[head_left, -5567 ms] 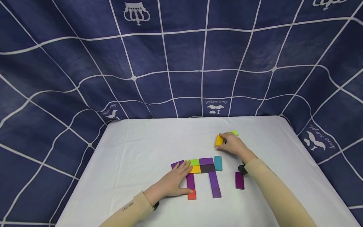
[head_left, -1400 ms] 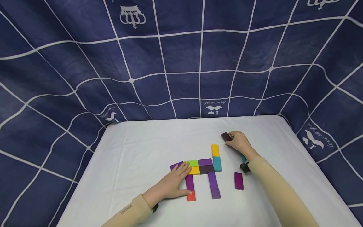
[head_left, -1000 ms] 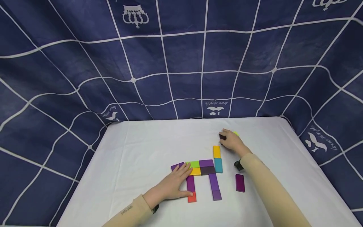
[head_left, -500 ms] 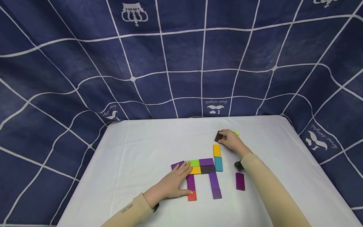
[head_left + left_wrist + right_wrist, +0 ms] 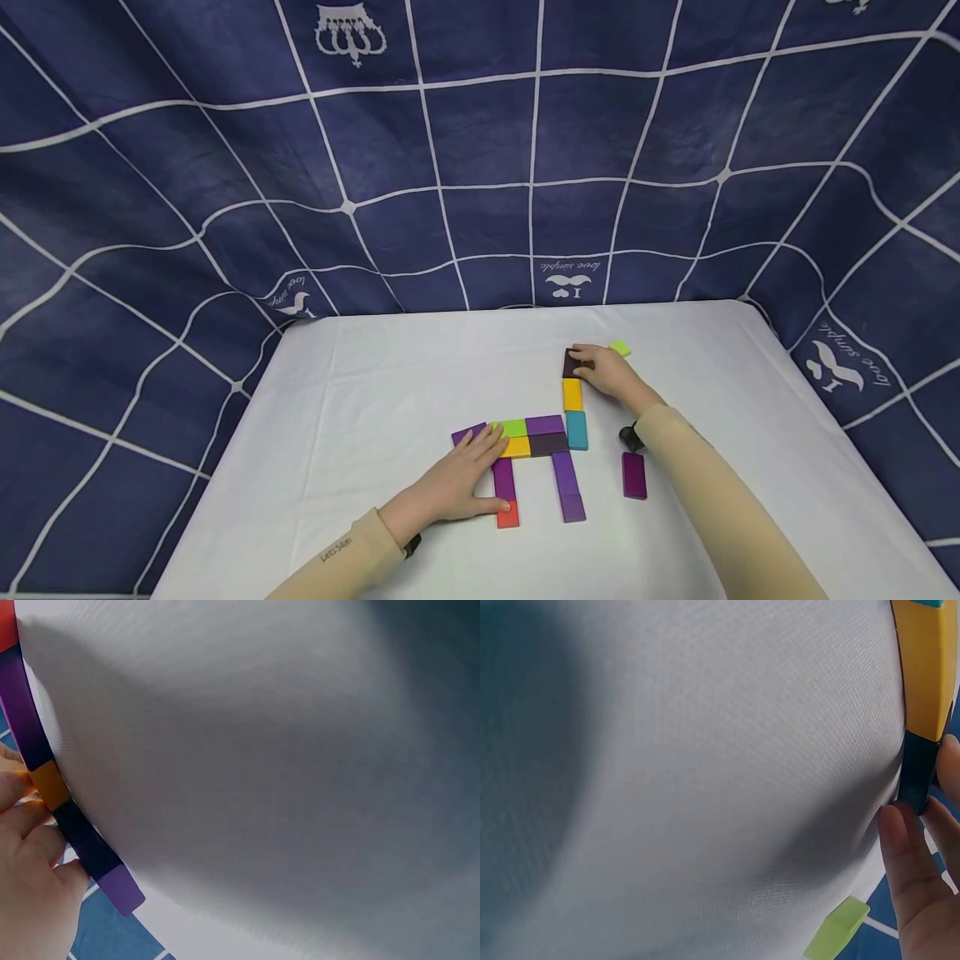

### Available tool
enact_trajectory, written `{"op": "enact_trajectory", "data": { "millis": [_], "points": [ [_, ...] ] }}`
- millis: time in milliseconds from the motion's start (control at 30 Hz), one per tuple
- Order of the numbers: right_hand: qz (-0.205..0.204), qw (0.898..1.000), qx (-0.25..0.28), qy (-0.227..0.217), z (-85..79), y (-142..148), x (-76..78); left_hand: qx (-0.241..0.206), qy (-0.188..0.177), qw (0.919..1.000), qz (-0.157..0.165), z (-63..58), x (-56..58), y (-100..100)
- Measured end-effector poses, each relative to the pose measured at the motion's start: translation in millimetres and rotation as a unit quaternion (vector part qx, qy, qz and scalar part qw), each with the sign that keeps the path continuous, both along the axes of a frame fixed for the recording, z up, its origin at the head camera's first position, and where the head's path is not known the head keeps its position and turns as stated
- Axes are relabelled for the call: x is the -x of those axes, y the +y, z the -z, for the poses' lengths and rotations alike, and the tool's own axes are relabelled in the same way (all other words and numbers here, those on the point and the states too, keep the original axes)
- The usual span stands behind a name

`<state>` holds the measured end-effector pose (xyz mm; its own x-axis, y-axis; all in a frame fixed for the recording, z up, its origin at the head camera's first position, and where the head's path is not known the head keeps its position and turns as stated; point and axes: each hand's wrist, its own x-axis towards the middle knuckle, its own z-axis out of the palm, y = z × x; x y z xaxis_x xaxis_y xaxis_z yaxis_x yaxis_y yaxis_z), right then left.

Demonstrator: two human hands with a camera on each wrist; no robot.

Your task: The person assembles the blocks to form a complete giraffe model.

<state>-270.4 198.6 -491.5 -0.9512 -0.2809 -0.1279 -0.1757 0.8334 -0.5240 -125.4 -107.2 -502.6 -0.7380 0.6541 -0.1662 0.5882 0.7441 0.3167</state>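
Observation:
My right hand pinches a dark block at the far end of a yellow block. In the right wrist view, fingertips hold the dark block, its end against the yellow one. Nearer me, a teal block continues this column. My left hand rests with spread fingers over the left of a flat arrangement: a light green block, a purple block, a dark block and others. Its thumb touches a red block. Fingers partly hide the purple block at the left.
A loose magenta block lies right of the arrangement, near the right forearm. Just beyond the right hand is a light green block. The white-covered table is backed by a dark blue checked curtain.
The right hand has set the yellow block beyond the teal one, then picked up the dark block and brought it left, turning it into line with the yellow block. The left hand has stayed put.

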Motion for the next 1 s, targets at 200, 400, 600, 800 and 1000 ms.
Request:
{"op": "enact_trajectory", "data": {
  "millis": [200,400,600,800,1000],
  "points": [
    [-0.002,1.0,0.005,0.001,0.8,0.5,-1.9,-0.001,-0.002,1.0,0.0,-1.3,0.3,0.3],
    [-0.004,1.0,0.009,-0.003,0.9,1.0,-2.8,-0.003,-0.005,1.0,-0.001,-0.2,0.0,0.6],
    [-0.016,1.0,0.006,-0.002,0.4,1.2,-2.6,-0.001,-0.003,1.0,-0.001,-0.2,0.3,1.0],
    [-0.019,1.0,0.001,0.0,1.2,0.8,-2.0,0.0,-0.006,1.0,-0.002,-1.1,0.5,1.0],
    [-0.016,1.0,0.002,-0.005,-1.8,1.1,-2.9,0.0,-0.008,1.0,-0.003,-0.1,1.4,0.5]
  ]
}}
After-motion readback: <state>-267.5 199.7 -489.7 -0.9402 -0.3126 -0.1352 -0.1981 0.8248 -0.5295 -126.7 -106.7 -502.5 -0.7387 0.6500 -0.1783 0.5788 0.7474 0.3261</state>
